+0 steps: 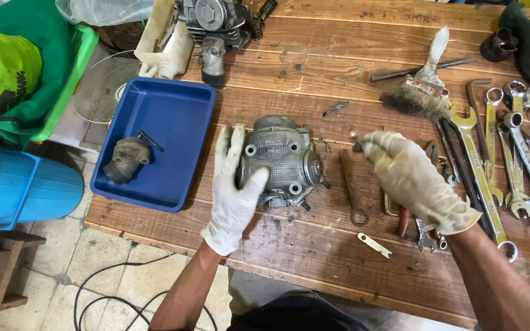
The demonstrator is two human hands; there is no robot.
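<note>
Left hand (233, 195) steadies engine part (281, 160).

A blue tray (173, 116) at nine o'clock on the counter (314, 257) holds a grey pipe fitting (125, 158). A brush (421, 86) lies at one o'clock, wrenches (510, 153) at three, a blue barrel (19, 187) far left.

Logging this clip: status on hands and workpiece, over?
Left hand steadying grey engine casting. Right hand pinching small metal part. Rusty wrench lies between them.
</note>
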